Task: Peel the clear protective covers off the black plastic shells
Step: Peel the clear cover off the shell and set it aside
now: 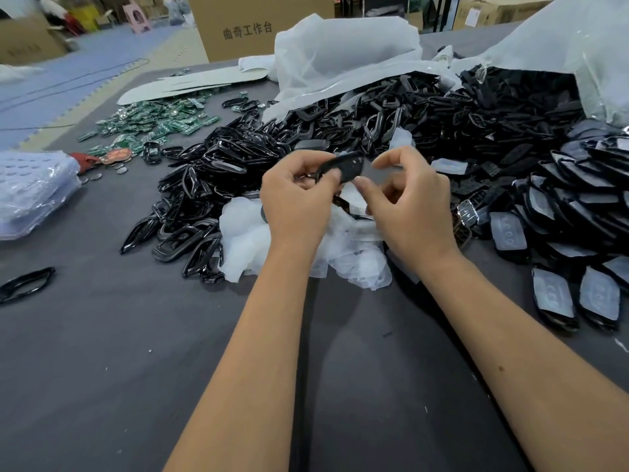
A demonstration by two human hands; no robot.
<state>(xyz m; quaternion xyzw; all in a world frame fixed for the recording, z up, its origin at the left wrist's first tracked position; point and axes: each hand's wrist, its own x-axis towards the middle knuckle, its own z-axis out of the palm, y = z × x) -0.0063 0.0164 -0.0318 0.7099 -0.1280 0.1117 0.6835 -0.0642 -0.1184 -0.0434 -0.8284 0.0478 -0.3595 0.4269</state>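
Mid-frame above the grey cloth bench (pixel 136 335), the left hand (pixel 296 206) pinches a glossy black plastic shell (pixel 343 166); the right hand (pixel 408 206) curls its fingertips at the shell's right end. Beyond lies a black shell heap (pixel 340 127).

1. Two bare hands: the left hand (pixel 296 195) and the right hand (pixel 410 199).
2. One black shell (pixel 342 166) held between them.
3. Black shells in the heap (pixel 374 120): too many to count.
4. Green circuit boards (pixel 160 120): dozens, not countable.
5. One lone black frame (pixel 25 284) apart at the left.
6. One printed cardboard box (pixel 252 25).
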